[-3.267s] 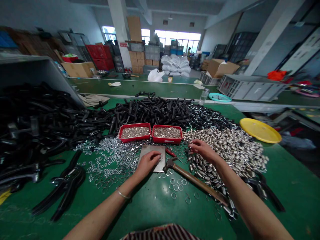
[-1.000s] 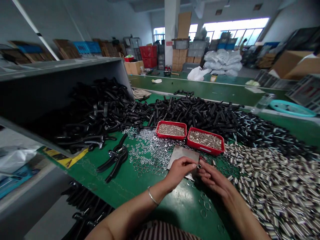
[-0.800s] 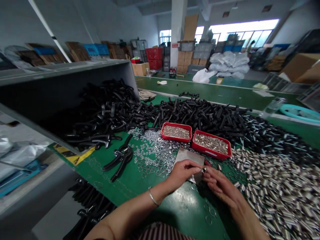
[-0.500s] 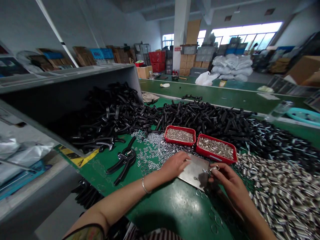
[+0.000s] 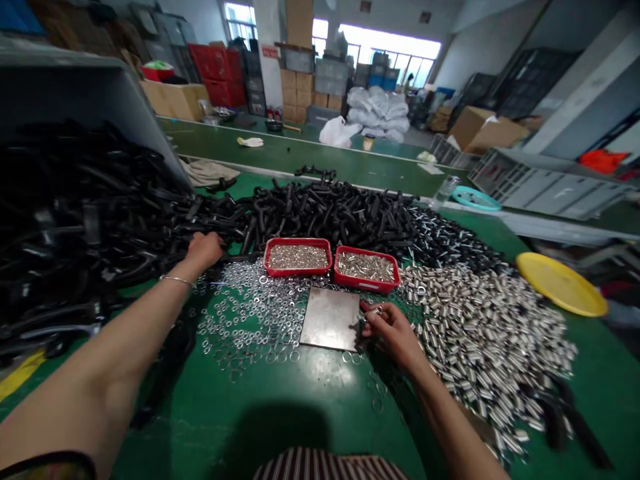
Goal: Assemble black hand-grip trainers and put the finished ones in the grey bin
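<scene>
My left hand (image 5: 203,248) is stretched out to the big heap of black handle parts (image 5: 100,207) and rests on its edge, fingers curled into the pile; what they grip is hidden. My right hand (image 5: 393,330) sits beside the right edge of a square metal plate (image 5: 330,319) and pinches a small silver ring-and-sleeve piece (image 5: 374,311) between thumb and fingers. Loose silver washers (image 5: 250,310) lie left of the plate. A heap of silver sleeves (image 5: 480,320) lies to its right.
Two red trays (image 5: 297,256) (image 5: 367,267) of small metal parts stand behind the plate. A yellow dish (image 5: 561,283) lies at the right, a teal one (image 5: 475,198) beyond. More black parts (image 5: 340,210) pile up behind the trays. A grey bin (image 5: 75,87) tilts at left.
My left hand left the plate and reached far left to the black parts heap. My right hand stayed by the plate with the small piece. The view swung back to the right.
</scene>
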`<state>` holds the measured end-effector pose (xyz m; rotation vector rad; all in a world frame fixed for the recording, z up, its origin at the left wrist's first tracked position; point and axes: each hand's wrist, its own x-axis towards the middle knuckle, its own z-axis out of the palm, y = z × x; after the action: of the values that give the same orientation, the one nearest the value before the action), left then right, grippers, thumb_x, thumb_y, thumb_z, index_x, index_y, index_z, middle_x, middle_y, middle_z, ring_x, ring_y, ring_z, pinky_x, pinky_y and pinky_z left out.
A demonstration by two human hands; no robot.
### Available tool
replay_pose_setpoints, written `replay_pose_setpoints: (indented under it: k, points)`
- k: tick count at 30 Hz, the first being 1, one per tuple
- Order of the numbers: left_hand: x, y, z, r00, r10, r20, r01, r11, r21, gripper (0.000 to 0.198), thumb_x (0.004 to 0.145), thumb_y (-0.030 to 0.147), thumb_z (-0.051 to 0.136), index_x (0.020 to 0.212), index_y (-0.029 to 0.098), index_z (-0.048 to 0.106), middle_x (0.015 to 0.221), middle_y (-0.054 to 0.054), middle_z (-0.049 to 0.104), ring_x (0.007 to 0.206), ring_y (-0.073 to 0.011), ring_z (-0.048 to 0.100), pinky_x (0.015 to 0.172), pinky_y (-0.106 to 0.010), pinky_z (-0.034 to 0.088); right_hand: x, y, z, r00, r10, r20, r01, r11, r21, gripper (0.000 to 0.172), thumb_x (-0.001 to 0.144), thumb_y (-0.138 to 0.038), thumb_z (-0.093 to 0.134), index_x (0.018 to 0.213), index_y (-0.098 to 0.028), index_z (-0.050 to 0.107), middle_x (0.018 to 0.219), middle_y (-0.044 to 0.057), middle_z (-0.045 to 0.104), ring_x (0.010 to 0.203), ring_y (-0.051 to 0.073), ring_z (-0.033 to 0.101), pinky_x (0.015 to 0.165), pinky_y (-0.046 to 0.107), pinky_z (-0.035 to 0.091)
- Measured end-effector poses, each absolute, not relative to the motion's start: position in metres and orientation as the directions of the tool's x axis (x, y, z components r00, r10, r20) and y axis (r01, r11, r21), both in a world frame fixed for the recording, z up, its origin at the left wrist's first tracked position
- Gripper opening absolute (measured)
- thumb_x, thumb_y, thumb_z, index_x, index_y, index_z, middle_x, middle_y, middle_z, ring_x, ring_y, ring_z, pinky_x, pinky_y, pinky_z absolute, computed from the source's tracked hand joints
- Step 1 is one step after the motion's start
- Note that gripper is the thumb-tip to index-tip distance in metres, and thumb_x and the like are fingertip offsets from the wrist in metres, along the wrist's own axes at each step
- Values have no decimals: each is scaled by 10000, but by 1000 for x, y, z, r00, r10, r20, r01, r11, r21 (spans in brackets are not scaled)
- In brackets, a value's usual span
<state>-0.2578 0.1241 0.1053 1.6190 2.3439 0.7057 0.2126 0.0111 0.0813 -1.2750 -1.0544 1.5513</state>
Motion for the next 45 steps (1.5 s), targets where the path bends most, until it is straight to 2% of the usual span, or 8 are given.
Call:
replay_pose_setpoints:
  k: [6, 9, 11, 13, 17, 35, 41, 45]
  points:
    - [-242, 111, 138, -217, 852, 476, 923, 21, 384, 416, 921, 382, 564, 1266, 153, 600, 1178, -106, 634, 1179, -310, 544, 1086, -526, 377, 228, 10, 69, -145, 951, -273, -58, -284, -957, 381, 780, -468, 771, 966, -230, 538, 716, -42, 650, 571, 124, 646, 538, 230, 481]
    - [-188, 80, 154, -231, 777, 586, 831, -155, 534, 479, 871, 425, 653, 1271, 167, 597, 1183, -77, 649, 1107, -266, 587, 1042, -499, 421, 230, 11, 66, -175, 950, -257, -43, -268, -962, 366, 794, -460, 757, 968, -227, 536, 703, -44, 647, 579, 131, 648, 563, 241, 487]
    - [-137, 55, 152, -144, 892, 429, 529, -297, 795, 407, 862, 418, 668, 1197, 191, 626, 1115, -72, 671, 975, -217, 635, 938, -417, 493, 228, 11, 68, -198, 947, -253, -39, -266, -963, 349, 809, -456, 744, 965, -226, 533, 701, -44, 643, 580, 133, 648, 563, 238, 479]
    - [-82, 31, 139, 132, 986, 103, 133, -120, 984, 402, 886, 448, 629, 1206, 207, 600, 937, -68, 689, 840, -203, 662, 808, -375, 530, 224, 10, 74, -213, 947, -239, -43, -253, -966, 326, 823, -446, 735, 956, -223, 537, 706, -41, 641, 585, 132, 648, 575, 240, 482]
    - [-2, 4, 96, 422, 889, -177, -185, 275, 943, 506, 866, 470, 648, 1267, 197, 504, 704, 14, 572, 629, -140, 579, 633, -294, 489, 222, 5, 88, -243, 944, -222, -91, -250, -964, 315, 819, -442, 744, 924, -225, 541, 696, -41, 637, 565, 128, 634, 582, 251, 496]
    - [28, -15, 91, 681, 696, -228, -129, 421, 898, 469, 827, 427, 737, 1106, 196, 440, 700, 70, 490, 504, -54, 434, 496, -208, 355, 232, -2, 100, -353, 916, -190, 4, -202, -979, 282, 799, -451, 756, 868, -206, 634, 752, -23, 596, 607, 108, 516, 547, 227, 407]
    - [39, -30, 92, 719, 656, -231, -59, 388, 920, 644, 835, 501, 707, 1298, 196, 378, 714, 54, 528, 455, -51, 435, 446, -201, 351, 222, -10, 103, -386, 906, -176, -66, -217, -974, 310, 799, -469, 753, 841, -218, 576, 683, -54, 506, 578, 102, 472, 538, 229, 387]
    - [40, -24, 89, 699, 666, -261, -84, 438, 895, 447, 908, 553, 565, 1155, 199, 451, 774, -6, 624, 407, -27, 373, 396, -173, 306, 217, -2, 100, -405, 902, -151, -2, -166, -986, 333, 802, -499, 737, 860, -222, 561, 724, -38, 550, 601, 119, 511, 568, 244, 416]
